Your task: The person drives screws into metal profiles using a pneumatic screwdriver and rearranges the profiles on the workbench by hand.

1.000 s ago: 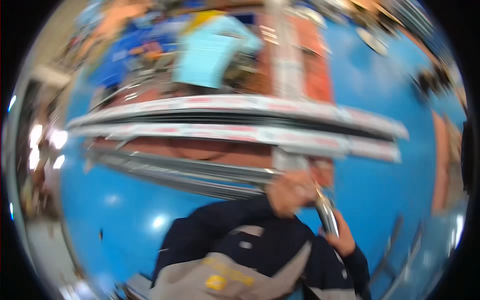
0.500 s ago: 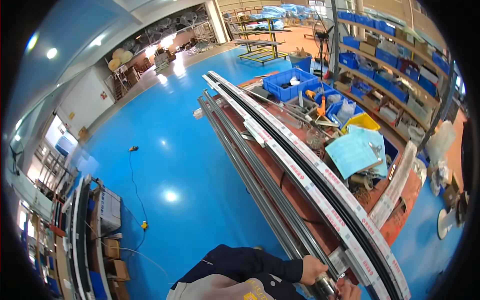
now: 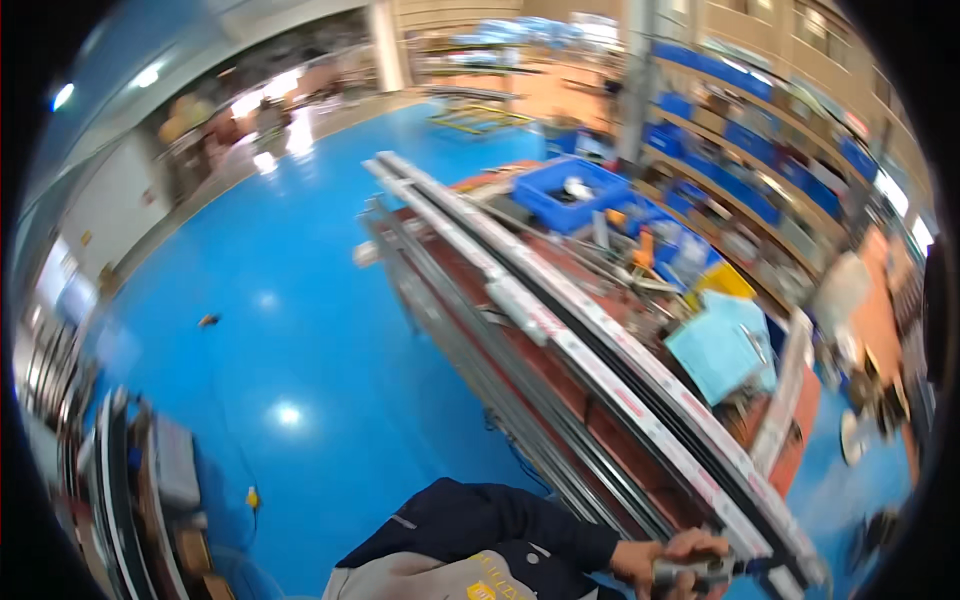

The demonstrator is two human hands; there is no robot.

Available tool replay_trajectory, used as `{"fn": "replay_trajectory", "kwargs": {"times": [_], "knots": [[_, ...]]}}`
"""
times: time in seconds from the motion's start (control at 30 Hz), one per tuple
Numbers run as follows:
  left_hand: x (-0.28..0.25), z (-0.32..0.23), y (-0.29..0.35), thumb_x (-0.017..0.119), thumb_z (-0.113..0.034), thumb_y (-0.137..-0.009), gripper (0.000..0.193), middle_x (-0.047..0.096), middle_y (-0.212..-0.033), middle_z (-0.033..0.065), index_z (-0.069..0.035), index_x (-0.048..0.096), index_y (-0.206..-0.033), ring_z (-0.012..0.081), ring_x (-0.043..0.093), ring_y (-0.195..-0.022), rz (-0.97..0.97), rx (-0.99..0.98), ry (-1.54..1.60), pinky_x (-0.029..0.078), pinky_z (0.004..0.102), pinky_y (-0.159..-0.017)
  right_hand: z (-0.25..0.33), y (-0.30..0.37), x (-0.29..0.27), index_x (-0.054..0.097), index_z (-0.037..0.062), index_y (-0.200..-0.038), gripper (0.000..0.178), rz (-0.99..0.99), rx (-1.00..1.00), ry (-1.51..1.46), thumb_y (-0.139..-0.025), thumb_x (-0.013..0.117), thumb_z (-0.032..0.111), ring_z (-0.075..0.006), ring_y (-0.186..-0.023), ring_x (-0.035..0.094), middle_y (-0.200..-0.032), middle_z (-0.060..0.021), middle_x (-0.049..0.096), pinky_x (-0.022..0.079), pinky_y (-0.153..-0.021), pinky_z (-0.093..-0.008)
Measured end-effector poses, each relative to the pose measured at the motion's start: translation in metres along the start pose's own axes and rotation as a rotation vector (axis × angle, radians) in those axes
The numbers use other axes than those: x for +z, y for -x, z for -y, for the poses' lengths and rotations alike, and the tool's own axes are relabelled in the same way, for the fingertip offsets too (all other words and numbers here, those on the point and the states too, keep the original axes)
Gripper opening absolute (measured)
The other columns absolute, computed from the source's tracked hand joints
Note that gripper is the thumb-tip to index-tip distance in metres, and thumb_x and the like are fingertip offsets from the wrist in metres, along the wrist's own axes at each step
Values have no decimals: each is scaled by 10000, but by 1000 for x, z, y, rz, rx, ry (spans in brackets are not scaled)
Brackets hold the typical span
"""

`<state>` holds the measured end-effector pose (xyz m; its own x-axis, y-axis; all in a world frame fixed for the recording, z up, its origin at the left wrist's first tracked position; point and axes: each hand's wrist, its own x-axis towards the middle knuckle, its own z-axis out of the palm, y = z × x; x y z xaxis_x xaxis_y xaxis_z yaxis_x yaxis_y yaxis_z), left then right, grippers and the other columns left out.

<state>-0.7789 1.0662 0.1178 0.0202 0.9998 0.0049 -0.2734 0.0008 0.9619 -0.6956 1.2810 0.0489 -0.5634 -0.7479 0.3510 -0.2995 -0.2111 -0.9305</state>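
My left hand [image 3: 636,562], at the end of a dark sleeve, reaches to the lower right and is closed on a silver hand tool [image 3: 690,571]. The tool has a narrow dark front end pointing right; blur hides its exact kind. Fingers of my right hand [image 3: 684,588] curl against the tool from below, and most of that hand is cut off by the lower edge. Just beyond are long profiles wrapped in white printed film [image 3: 640,405], with bare grey metal profiles [image 3: 480,355] lying beside them on the left.
The profiles lie along a red-topped workbench [image 3: 660,490]. On it are a blue crate [image 3: 570,195], orange-handled tools and a light-blue clipboard [image 3: 715,350]. Shelves with blue bins [image 3: 760,140] stand behind. A cable with a yellow connector [image 3: 253,498] crosses the blue floor.
The view has swung and blurred. My hands have moved right and up, and the silver tool, upright-looking before beside the bare profiles, now lies sideways near the film-wrapped ones.
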Motion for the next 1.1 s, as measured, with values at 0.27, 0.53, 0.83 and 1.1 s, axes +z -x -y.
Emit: {"fn": "replay_trajectory", "kwargs": {"times": [0.27,0.53,0.83,1.1], "knots": [[-53,-77,24,824,-186,-631,434,696,-919,103,-24,664,-1000,225,630,-805,-155,-58,-245,504,279,-769,82,-189,34,423,78,-966,244,-1297,-451,-45,-842,632,99,-185,-616,505,-797,-79,512,448,-569,-279],[-264,-122,32,719,-164,-761,242,670,-874,112,-35,670,-960,287,617,-789,-715,197,-785,502,351,-730,59,-189,-8,431,85,-967,196,-1662,-436,-42,-867,599,71,-180,-639,504,-775,-72,509,443,-618,-288],[-555,-105,-49,606,-127,-767,184,705,-911,137,-31,705,-889,341,637,-772,-653,194,-1080,511,410,-723,5,-234,13,466,107,-1044,146,-2226,-333,-4,-923,545,84,-135,-683,474,-755,-22,468,429,-653,-279],[-556,-25,-181,596,-300,-812,356,687,-1025,167,-72,679,-1073,353,609,-763,-58,455,-1184,510,441,-763,-2,-309,55,478,118,-1092,249,-2840,-389,87,-874,582,57,-174,-606,548,-713,-68,553,463,-608,-319]]}}
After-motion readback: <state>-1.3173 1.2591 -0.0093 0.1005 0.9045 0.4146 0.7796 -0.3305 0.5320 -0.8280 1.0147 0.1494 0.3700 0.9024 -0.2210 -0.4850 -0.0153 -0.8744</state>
